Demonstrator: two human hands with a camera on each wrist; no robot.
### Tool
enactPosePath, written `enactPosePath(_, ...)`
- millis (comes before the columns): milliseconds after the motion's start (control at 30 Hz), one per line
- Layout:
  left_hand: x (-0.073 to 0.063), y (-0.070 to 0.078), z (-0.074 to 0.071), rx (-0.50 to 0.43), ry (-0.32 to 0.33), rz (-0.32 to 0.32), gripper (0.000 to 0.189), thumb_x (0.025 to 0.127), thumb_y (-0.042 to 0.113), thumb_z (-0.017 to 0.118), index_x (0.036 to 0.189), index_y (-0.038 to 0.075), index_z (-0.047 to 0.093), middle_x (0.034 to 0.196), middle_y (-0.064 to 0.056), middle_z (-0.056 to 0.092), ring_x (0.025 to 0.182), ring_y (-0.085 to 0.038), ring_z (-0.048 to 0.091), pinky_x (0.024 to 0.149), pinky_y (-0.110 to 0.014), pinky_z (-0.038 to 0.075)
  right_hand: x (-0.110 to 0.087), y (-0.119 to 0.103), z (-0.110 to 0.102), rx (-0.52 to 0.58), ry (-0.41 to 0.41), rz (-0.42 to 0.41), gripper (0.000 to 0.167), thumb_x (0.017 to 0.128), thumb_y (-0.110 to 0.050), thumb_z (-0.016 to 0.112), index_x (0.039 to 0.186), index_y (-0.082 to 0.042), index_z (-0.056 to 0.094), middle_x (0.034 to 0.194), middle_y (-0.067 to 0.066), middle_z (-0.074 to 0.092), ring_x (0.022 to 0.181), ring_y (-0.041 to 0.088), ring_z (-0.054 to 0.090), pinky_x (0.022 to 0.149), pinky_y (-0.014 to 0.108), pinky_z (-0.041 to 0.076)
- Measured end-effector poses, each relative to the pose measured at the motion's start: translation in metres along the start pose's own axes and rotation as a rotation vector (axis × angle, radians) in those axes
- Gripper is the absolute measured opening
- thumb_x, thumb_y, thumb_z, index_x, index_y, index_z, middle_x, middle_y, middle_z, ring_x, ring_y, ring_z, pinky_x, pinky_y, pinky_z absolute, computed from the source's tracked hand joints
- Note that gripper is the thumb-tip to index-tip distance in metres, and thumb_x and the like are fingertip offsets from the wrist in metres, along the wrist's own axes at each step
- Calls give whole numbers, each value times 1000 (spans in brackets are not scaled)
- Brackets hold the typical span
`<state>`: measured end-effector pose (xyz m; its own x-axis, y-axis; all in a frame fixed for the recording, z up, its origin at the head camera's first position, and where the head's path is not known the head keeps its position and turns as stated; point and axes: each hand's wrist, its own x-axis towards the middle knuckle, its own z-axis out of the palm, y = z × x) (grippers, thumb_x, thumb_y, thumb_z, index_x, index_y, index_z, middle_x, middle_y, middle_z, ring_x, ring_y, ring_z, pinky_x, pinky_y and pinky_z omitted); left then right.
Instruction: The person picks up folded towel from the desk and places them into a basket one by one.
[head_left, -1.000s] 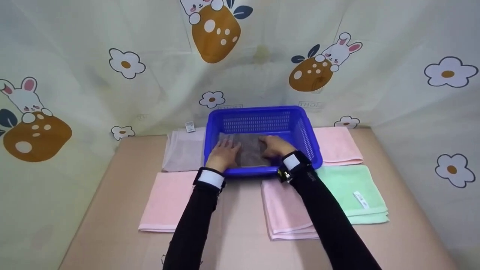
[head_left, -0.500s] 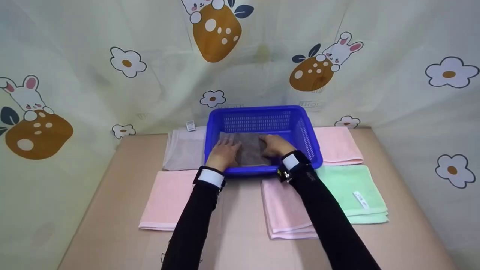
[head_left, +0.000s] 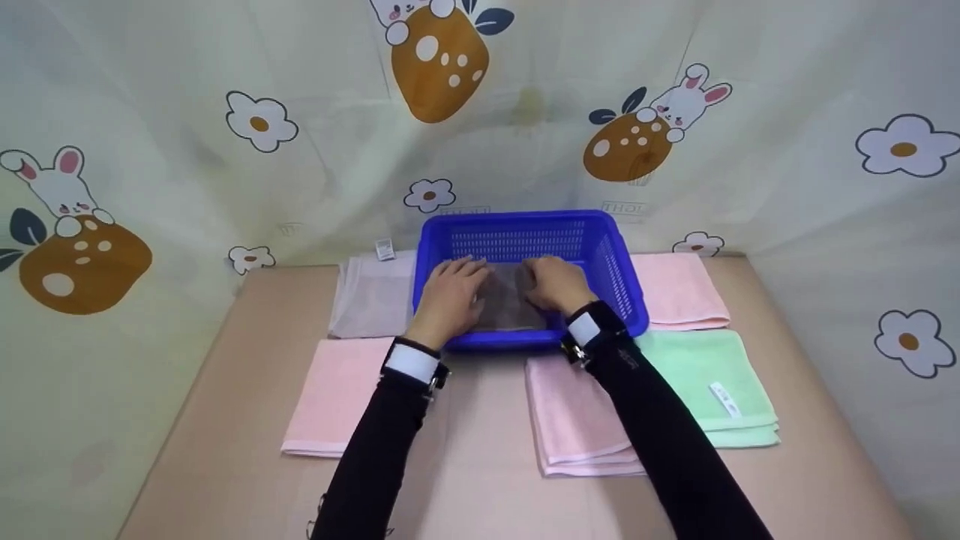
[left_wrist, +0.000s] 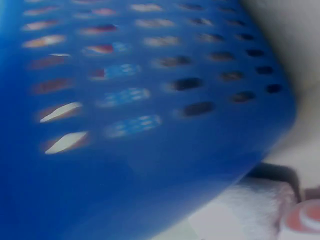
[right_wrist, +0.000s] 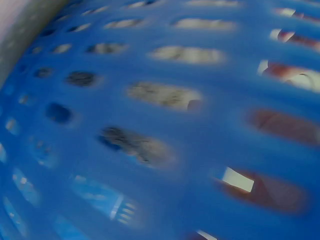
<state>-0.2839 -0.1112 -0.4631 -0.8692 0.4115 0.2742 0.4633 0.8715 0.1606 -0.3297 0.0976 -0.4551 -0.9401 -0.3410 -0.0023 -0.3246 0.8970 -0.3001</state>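
A folded grey-brown towel [head_left: 510,304] lies in the blue slotted plastic basket [head_left: 517,344], on its floor. My left hand [head_left: 452,294] rests at the towel's left side, fingers extended towards the back. At the opposite side, my right hand [head_left: 556,283] holds the towel's right edge with bent fingers; its fingertips are partly hidden. Both forearms reach over the basket's front rim. In the left wrist view only the basket's slotted wall [left_wrist: 150,165] fills the picture. The right wrist view likewise shows blurred basket wall [right_wrist: 210,135], with no hand visible.
Around the basket on the tan table [head_left: 480,480] lie a light grey folded towel [head_left: 375,296], a pink one [head_left: 341,394] at front left, another pink one [head_left: 577,412] at front right, a green one [head_left: 705,375] and a pink one [head_left: 675,289] on the right. A patterned curtain [head_left: 330,172] hangs behind.
My left hand has slid forward along the towel, away from the front rim. My right hand has shifted slightly forward too. The towel stays about where it was in the basket.
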Motion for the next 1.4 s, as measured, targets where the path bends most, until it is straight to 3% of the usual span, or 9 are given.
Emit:
enactPosePath(200,-19,10,-23,-41,141,35,48,94,22,75,140,16,64,148,-5,61,141,-30,52,119,-52,38,-20,-7,-13,24,176,-55,50,93,-27,75,139,-10,65,131,17,68,117,37,67,96,56,56)
enactPosePath(400,-52,9,-34,-94,299,79,44,94,19,75,137,18,67,144,-5,64,136,-31,56,112,-54,44,-58,-22,-8,182,417,-209,48,95,-33,74,139,-15,66,123,11,71,110,31,70,92,50,58)
enactPosePath(567,-84,-10,-43,-138,374,35,44,92,15,76,135,22,69,142,-5,64,132,-31,58,110,-56,46,-85,-39,8,261,600,-364,49,94,-37,75,137,-17,67,116,5,71,102,24,69,88,42,57)
enactPosePath(767,-121,-51,-53,-136,411,-71,51,87,12,81,136,21,68,140,-9,65,127,-35,60,102,-58,51,-100,-54,27,209,800,-617,44,90,-34,78,128,-12,72,107,4,71,91,19,67,75,34,55)
enactPosePath(933,-145,-91,-66,-118,321,-265,54,89,12,79,141,13,63,142,-17,62,129,-41,56,104,-64,47,-104,-63,39,153,783,-743,38,96,-36,72,127,-14,73,104,3,71,89,18,66,76,31,55)
enactPosePath(1100,-172,-128,-75,-175,113,-460,57,97,19,70,150,7,52,148,-28,52,135,-51,48,107,-70,41,-104,-69,49,124,709,-761,38,97,-38,72,127,-14,73,107,1,70,90,16,65,75,30,54)
enactPosePath(1200,-188,-147,-74,-233,-32,-551,62,101,24,65,154,2,42,150,-34,47,134,-55,47,106,-71,41,-102,-71,55,75,660,-697,43,97,-38,72,133,-16,70,115,2,70,101,18,66,86,34,56)
enactPosePath(1300,-202,-161,-70,-319,-173,-629,71,103,32,63,156,-4,34,149,-38,46,132,-57,49,105,-69,43,-98,-71,61,34,625,-580,45,97,-36,72,138,-17,66,123,3,68,112,22,64,100,40,53)
enactPosePath(1400,-210,-171,-66,-389,-288,-691,81,103,42,61,155,-10,28,142,-40,50,126,-56,53,102,-66,46,-94,-69,64,53,599,-478,42,96,-31,74,134,-15,68,122,4,68,112,24,64,99,41,53)
